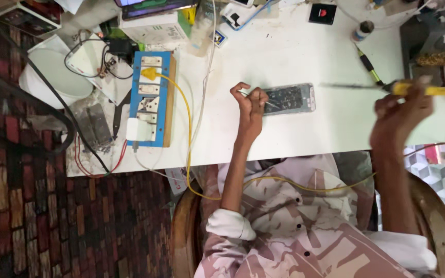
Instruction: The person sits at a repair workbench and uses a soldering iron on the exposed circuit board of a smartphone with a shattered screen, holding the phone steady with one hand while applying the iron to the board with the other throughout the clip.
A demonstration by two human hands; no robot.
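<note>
Head view showed a phone (289,99) lying flat on the white table (294,56), just past centre, its back opened and dark innards exposed. It looked light, stiff and fragile, with slick edges; the safest hold would be by its long sides, clear of the open middle.

At the phone's 9 o'clock end the left hand (250,103) was curled into a loose fist, pinching a thin wire (270,104) whose tip lay on the phone. At 3 o'clock, well apart, the right hand (400,110) was closed round the yellow handle of a soldering iron (387,88), its long tip pointing back toward the phone and hanging just short of it.

Further out at 9 o'clock sat a blue power strip (153,98) with a yellow plug, its yellow cord running down across the person's lap. At 1 o'clock a grey stand (431,36) held a tuft of brass wool. At 10 o'clock a white bowl (52,77) stood partly under papers; what it held, I could not tell.
</note>
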